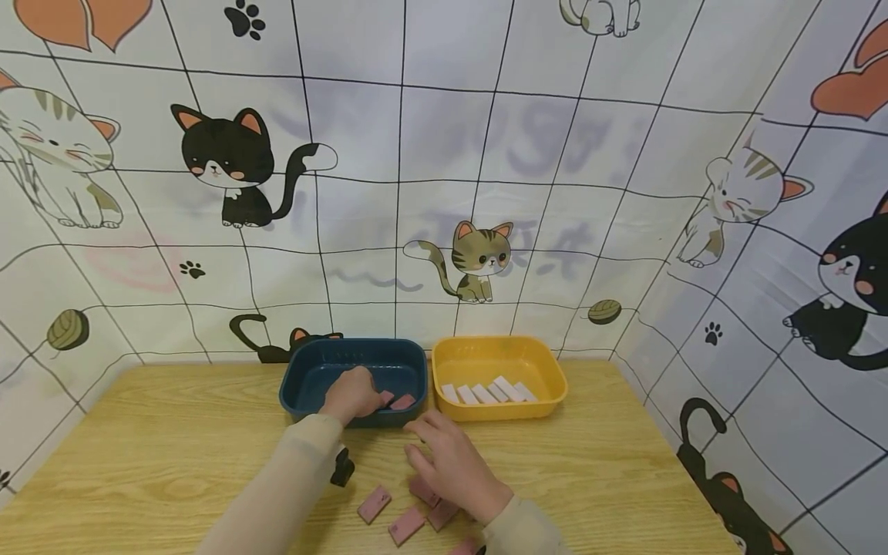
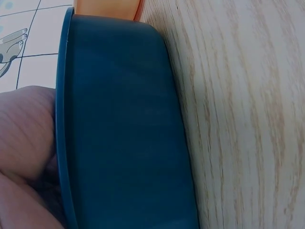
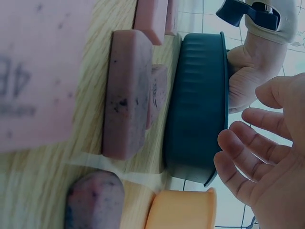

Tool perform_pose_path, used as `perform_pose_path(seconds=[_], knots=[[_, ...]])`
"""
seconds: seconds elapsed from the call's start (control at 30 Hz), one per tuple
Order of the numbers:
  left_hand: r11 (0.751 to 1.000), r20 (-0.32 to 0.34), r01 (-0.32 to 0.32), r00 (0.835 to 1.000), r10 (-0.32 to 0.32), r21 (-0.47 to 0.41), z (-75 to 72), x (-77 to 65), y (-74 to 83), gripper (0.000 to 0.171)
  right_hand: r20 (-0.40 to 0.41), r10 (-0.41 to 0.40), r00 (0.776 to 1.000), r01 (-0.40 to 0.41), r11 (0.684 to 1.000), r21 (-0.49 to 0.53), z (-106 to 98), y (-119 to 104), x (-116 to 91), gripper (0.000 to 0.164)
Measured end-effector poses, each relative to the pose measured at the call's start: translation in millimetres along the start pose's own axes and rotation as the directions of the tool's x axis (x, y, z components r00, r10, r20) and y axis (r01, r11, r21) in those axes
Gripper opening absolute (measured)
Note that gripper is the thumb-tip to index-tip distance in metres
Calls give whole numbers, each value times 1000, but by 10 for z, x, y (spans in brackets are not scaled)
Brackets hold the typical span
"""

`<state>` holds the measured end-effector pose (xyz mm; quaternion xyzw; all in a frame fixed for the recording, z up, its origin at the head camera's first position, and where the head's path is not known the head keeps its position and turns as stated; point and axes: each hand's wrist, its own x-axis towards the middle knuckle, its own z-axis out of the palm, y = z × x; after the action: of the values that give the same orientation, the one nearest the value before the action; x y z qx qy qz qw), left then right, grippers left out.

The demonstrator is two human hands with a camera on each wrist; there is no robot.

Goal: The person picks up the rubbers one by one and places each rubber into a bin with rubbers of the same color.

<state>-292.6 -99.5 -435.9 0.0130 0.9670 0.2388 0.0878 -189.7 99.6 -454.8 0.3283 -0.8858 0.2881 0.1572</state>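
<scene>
My left hand (image 1: 352, 393) reaches down into the blue basin (image 1: 298, 374). Two pink erasers (image 1: 402, 401) show on the basin's floor beside it. The left fingertips are hidden by the hand and the basin wall (image 2: 119, 124), so I cannot see whether they hold anything. My right hand (image 1: 454, 462) hovers palm down near the basin's front right corner, its fingers (image 3: 257, 143) spread loosely with nothing between them. Below and around it, several pink erasers (image 1: 406, 526) lie on the wooden table; the nearest eraser (image 3: 38, 71) in the right wrist view bears "4B" lettering.
A yellow basin (image 1: 499, 410) stands right of the blue one, with a row of several white erasers (image 1: 486, 393) inside. Behind both rises a wall cloth (image 1: 361, 216) printed with cats. A black strap piece (image 1: 342, 467) shows at the left wrist.
</scene>
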Motion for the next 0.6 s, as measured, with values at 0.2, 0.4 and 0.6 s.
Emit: perform_pose_path(seconds=[0.2,0.4,0.6], knots=[[1000,-12,-11,1000,11,-9,-9,-16,-2,23,40,41,998,-41,999,7,6,14,0,22],[999,-45,-25,999,23,-41,-31,-51,-1,23,59,67,996,-68,998,12,12,29,-14,23],[996,-92,-76,993,71,-55,-59,-132,-12,17,29,50,998,-50,999,4,26,51,-32,22]])
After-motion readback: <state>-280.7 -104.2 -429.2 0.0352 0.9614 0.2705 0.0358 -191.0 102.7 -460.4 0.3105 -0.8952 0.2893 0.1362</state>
